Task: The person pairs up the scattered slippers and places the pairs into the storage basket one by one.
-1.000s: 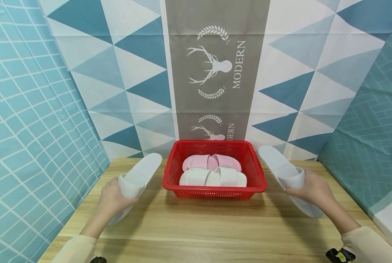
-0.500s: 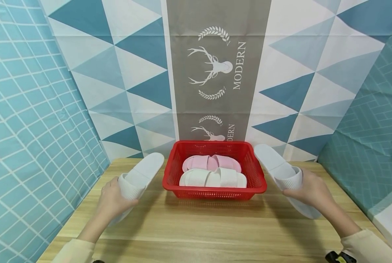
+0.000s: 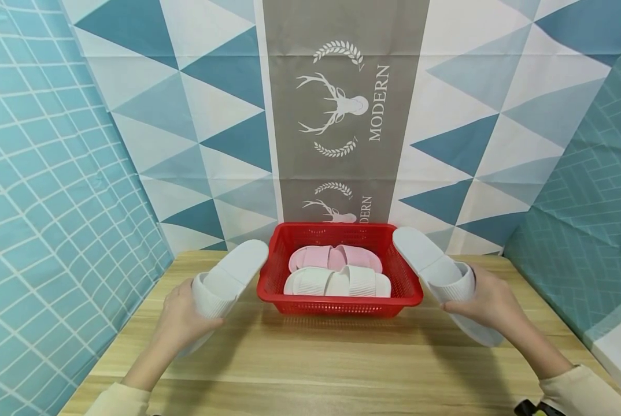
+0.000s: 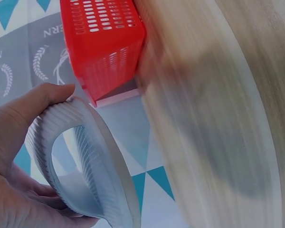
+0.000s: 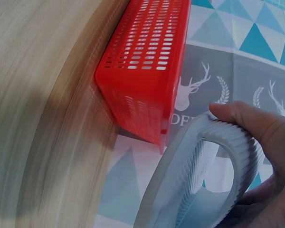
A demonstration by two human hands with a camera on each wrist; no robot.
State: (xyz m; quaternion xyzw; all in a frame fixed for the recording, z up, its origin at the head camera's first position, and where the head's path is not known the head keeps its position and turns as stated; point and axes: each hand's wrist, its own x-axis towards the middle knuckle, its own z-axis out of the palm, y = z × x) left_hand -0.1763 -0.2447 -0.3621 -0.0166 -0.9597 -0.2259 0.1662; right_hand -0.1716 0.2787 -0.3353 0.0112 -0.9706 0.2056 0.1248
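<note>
My left hand (image 3: 181, 316) grips a white slide slipper (image 3: 237, 263) by its ribbed strap, left of the red basket (image 3: 342, 306). Thumb and fingers wrap the strap (image 4: 66, 118) in the left wrist view. On the other side, my right hand (image 3: 490, 297) holds a matching white slipper (image 3: 420, 248) the same way, its toe end overlapping the basket's right rim in the head view. Both slippers are held above the table, casting shadows. Inside the basket lie a pink pair of slippers (image 3: 362, 260) at the back and a cream-white pair (image 3: 315, 282) in front.
The wooden table (image 3: 310, 370) carries the basket near its back edge. Behind stands a patterned wall covering (image 3: 342, 162) with triangles and deer prints. Blue tiled sheeting (image 3: 55, 173) borders the left, and teal sheeting (image 3: 591, 231) the right.
Both hands have moved slightly inward with their slippers, each nearer the basket. The basket and the slippers inside it have not moved.
</note>
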